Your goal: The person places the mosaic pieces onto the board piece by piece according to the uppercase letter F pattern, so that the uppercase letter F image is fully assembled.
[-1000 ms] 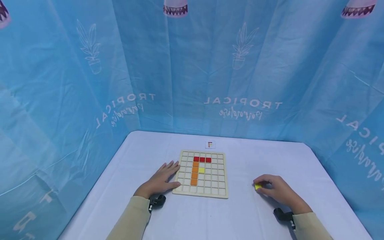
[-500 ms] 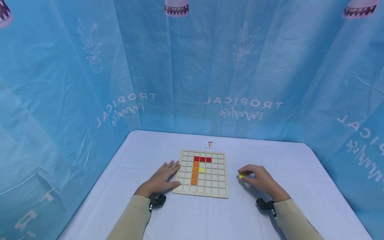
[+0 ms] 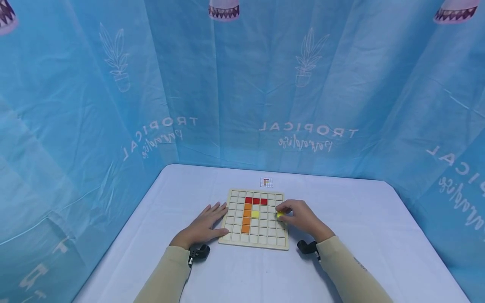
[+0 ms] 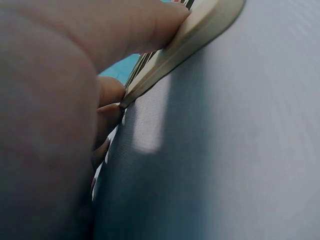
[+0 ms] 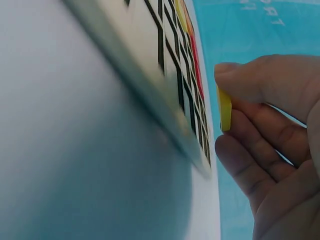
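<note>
A wooden grid board (image 3: 267, 240) lies on the white table, carrying a row of three red tiles (image 3: 256, 201), a column of several orange tiles (image 3: 246, 213) and one yellow tile (image 3: 255, 214) beside that column. My left hand (image 3: 202, 227) lies with spread fingers against the board's left edge, its thumb over the near-left corner, as the left wrist view also shows. Between thumb and fingers my right hand (image 3: 301, 216) pinches a second yellow tile (image 5: 225, 110). In the head view it is over the board's right edge; the right wrist view shows the tile apart from the surface.
A small printed card (image 3: 266, 182) with a coloured grid pattern lies just behind the board. Blue printed curtains (image 3: 242, 84) hang around the back and sides of the white-covered table (image 3: 360, 219).
My right hand has moved left and slightly away from me with the yellow tile, from the table's right part to the board's right edge. The left hand has stayed in place.
</note>
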`<state>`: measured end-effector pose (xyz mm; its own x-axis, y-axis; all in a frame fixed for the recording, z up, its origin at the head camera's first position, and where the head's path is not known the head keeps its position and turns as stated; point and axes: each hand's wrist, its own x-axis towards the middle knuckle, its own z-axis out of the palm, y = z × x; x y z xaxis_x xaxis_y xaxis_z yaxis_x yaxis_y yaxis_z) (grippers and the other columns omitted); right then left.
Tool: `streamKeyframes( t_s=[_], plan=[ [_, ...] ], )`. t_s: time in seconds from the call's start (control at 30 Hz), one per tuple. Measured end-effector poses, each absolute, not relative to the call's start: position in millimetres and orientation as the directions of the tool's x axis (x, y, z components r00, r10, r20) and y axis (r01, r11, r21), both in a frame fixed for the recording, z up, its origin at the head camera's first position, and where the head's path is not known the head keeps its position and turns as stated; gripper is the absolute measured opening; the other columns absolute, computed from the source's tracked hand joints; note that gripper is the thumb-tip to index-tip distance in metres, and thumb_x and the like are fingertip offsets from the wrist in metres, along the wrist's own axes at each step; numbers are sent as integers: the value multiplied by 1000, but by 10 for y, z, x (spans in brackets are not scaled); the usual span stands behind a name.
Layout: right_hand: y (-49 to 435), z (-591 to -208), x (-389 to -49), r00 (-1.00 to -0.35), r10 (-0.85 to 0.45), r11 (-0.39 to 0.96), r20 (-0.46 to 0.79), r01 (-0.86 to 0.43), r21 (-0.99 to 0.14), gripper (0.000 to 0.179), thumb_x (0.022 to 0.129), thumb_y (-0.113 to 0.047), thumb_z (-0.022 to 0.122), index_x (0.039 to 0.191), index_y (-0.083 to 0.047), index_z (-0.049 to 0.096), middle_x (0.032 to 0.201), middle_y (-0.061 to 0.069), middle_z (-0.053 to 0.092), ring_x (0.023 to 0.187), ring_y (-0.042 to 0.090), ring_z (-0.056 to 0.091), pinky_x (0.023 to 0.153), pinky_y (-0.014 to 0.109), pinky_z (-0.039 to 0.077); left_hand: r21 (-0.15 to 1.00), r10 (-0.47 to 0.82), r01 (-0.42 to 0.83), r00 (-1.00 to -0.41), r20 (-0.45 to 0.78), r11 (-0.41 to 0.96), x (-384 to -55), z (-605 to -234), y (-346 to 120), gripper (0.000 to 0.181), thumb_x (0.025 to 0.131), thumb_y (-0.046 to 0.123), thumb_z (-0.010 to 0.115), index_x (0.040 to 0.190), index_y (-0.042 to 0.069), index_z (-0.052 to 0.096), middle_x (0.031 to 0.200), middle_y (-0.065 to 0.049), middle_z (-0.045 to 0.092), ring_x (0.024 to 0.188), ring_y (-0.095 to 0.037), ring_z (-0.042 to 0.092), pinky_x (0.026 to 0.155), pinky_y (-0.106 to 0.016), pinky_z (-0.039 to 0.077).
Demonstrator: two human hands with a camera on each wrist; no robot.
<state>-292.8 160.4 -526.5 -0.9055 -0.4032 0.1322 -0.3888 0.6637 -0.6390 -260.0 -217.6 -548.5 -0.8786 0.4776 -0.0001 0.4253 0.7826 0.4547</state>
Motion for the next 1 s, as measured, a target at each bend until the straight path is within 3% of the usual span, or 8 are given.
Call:
streamKeyframes(
  t_s=[0.5, 1.0],
  plan=[
    [1058, -5241, -3057, -876, -477, 691, 71, -424, -585, 23, 91, -10, 86, 113, -13, 82, 106, -9, 71, 92, 11, 63, 88, 30, 57, 466, 472, 416, -882, -3, 781, -2606, -5497, -2189, 88, 98, 61, 64, 165, 12, 37, 172, 0, 25, 160, -23, 10, 128, -45, 5],
    [982, -5264, -3027, -873, -477, 689, 100, -442, -575, 23, 90, -8, 85, 113, -12, 81, 107, -6, 72, 91, 12, 62, 88, 30, 57, 467, 479, 424, -878, 1, 776, -2607, -5500, -2193, 87, 99, 61, 64, 165, 12, 36, 172, 0, 23, 159, -24, 10, 128, -45, 4]
  ],
)
